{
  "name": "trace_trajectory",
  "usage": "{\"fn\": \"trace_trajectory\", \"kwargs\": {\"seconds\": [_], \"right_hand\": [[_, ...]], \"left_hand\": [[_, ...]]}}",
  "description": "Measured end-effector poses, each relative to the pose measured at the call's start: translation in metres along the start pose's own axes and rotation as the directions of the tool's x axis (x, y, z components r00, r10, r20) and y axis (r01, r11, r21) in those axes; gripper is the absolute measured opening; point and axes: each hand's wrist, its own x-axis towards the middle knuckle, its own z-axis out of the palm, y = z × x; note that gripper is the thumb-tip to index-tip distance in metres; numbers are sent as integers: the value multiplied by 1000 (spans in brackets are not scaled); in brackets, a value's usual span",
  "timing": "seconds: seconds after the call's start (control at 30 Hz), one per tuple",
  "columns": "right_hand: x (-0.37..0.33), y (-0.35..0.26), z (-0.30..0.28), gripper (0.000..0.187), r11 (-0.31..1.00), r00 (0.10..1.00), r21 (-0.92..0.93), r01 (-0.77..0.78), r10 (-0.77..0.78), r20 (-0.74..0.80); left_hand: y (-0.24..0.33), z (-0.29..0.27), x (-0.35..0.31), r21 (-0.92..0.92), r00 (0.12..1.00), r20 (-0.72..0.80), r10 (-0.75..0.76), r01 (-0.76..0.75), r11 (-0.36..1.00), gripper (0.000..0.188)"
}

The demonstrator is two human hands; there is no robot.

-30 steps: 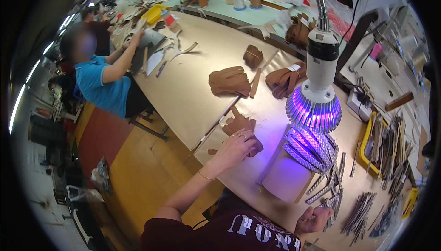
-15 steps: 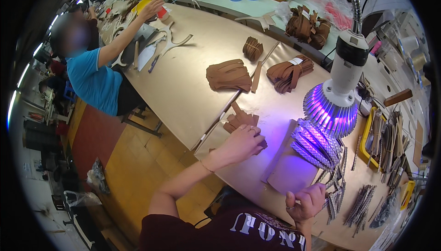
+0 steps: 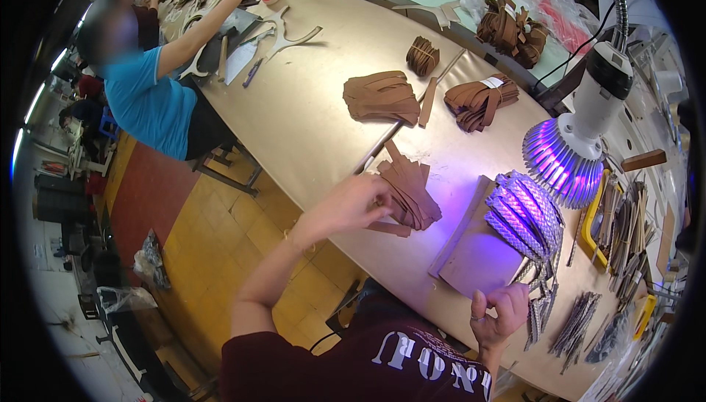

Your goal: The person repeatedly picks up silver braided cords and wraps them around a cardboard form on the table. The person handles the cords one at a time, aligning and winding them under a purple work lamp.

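My left hand point(image 3: 353, 203) is at the left edge of a fanned pile of flat brown strips point(image 3: 413, 192). Its fingers are curled in a pinch, and whatever they hold is hidden. One brown strip lies just below the hand. Beside a bunch of silvery braided straps point(image 3: 523, 214) is my right hand point(image 3: 501, 312), fingers curled in and thumb raised. I cannot make out whether a strap end is in it. The braided bunch lies by a flat board point(image 3: 471, 255), lit violet by a finned lamp point(image 3: 566, 159).
Brown strip bundles point(image 3: 381, 97) lie farther up the gold-coloured table point(image 3: 309, 56). At right, a yellow tray point(image 3: 590, 229) holds thin strips, with more braided pieces point(image 3: 576, 328) nearby. A co-worker in a blue shirt point(image 3: 147, 100) reaches over the table's far left.
My left hand has drawn back leftward off the brown pile, leaving more of it showing. My right hand stays curled by the braided straps. The whole view has shifted slightly.
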Motion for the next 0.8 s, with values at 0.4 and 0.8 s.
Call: {"fn": "trace_trajectory", "kwargs": {"seconds": [0.4,0.8], "right_hand": [[4,-8,2,29,999,998,47,-6,3,70],[20,-28,-13,49,713,865,491,-501,395,309]], "left_hand": [[25,71,-41,141,943,-330,-38,89,986,10],[143,79,-4,-995,993,12,-120,-1,-104,35]]}}
